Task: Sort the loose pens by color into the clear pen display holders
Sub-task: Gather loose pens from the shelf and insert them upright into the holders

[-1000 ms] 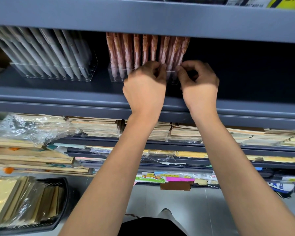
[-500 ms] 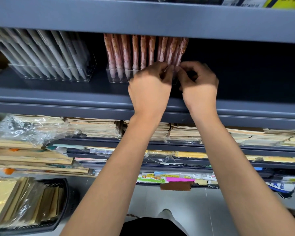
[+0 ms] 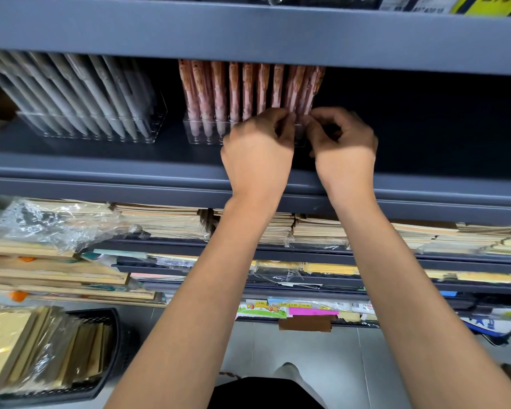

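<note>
Left hand (image 3: pixel 257 149) grip pinches the end pink pens (image 3: pixel 295 93), standing in the clear holder (image 3: pixel 201 134) on the shelf (image 3: pixel 101 160), likely to straighten them. Right hand (image 3: pixel 345 149) curls against the same pens; hold unclear.

tops of pink pens (image 3: pixel 233 90) behind shelf (image 3: pixel 248 31), yellow label (image 3: pixel 490 4) cropped

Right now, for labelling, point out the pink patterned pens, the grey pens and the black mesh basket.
pink patterned pens (image 3: pixel 233 90), head view, a middle pen's barrel.
grey pens (image 3: pixel 101 93), head view, one pen's barrel.
black mesh basket (image 3: pixel 121 349), head view, right wall.
</note>
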Motion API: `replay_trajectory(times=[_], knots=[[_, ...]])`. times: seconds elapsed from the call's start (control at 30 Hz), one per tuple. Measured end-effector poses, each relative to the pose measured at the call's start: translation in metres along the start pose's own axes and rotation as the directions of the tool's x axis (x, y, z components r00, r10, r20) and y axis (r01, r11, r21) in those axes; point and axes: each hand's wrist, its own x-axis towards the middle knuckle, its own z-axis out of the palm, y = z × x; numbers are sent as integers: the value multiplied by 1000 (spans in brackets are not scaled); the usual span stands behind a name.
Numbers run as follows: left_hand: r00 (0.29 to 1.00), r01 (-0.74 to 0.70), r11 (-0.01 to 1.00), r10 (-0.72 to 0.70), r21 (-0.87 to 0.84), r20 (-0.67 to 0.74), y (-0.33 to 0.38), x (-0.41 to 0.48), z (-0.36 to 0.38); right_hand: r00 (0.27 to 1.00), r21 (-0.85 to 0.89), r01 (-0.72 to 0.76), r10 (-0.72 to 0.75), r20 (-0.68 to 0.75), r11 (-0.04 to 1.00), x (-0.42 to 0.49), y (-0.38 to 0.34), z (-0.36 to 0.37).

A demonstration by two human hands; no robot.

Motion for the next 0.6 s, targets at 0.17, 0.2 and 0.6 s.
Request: replay_trajectory(times=[0.17,0.2,0.6], knots=[[1000,-14,1000,13,-14,-16,-1,-2,-1,1000,4,-4,4,1,1000,0,-1,0],[1000,-17,1000,17,-24,-23,-1,-2,-1,1000,6,-6,6,2,1000,0,-1,0],[956,88,977,-137,-193,-259,-36,-7,-39,1000,14,-28,28,11,1000,1,2,1]])
